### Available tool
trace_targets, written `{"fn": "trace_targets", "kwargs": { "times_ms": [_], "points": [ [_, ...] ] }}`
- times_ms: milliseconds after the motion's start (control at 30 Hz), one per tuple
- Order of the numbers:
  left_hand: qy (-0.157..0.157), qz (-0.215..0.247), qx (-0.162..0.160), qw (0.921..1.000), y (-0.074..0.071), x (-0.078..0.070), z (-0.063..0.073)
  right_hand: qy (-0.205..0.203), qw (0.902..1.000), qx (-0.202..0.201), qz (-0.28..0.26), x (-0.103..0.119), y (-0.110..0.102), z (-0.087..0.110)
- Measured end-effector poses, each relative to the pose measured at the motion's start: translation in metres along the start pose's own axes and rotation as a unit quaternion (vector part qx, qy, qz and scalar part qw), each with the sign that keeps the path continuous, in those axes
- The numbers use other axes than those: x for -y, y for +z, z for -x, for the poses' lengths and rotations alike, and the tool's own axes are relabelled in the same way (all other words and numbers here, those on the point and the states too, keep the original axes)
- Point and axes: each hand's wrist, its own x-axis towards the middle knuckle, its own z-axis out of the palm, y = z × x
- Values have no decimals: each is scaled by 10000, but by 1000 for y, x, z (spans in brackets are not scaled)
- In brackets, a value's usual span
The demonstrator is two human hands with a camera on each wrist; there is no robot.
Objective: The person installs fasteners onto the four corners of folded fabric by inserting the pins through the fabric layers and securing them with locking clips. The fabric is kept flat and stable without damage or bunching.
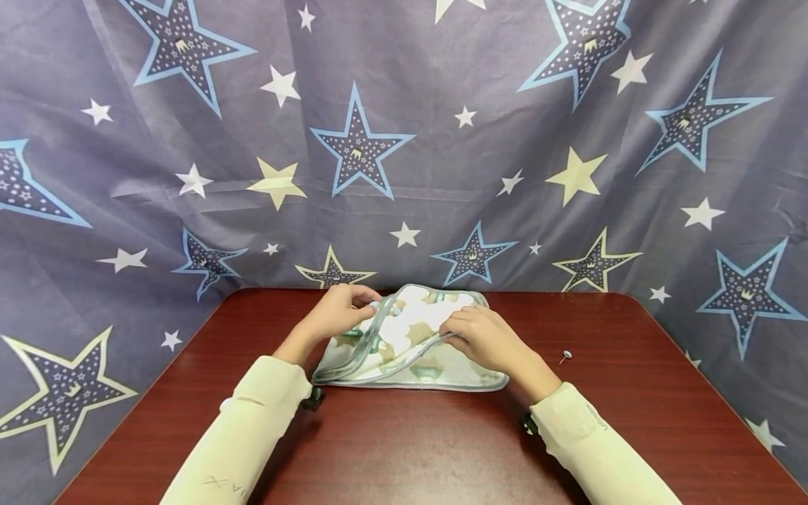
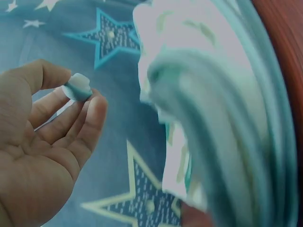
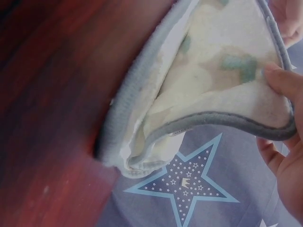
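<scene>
A folded cloth with a white, tan and green pattern and grey-green edging lies on the table. My left hand is at its left side. In the left wrist view that hand pinches a small knob-like piece, white and blue-green, between thumb and fingers, beside the cloth's curled edge. My right hand grips the edge of the cloth's upper layer. The right wrist view shows the thumb on top of the lifted corner, with fingers below it.
A pin with a pale round head lies on the dark red table, to the right of my right hand. Behind the table hangs a grey-blue curtain printed with stars.
</scene>
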Motion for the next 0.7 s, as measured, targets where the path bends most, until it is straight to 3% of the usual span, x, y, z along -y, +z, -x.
{"fn": "trace_targets", "kwargs": {
  "times_ms": [200,367,467,567,700],
  "points": [
    [-37,868,30,9962,26,-17,-12,27,10000,13,-40,0,0,0],
    [-72,1600,249,9868,43,-30,-18,-25,10000,5,-68,1,1,-1],
    [-98,2122,359,9765,50,-36,-20,-12,10000,34,-44,1,0,-1],
    [-212,2702,466,9615,57,-40,-22,36,9999,92,-54,1,-2,-1],
    [-395,3168,526,9462,66,-42,-23,48,9999,139,-74,0,-3,-1]
  ]
}}
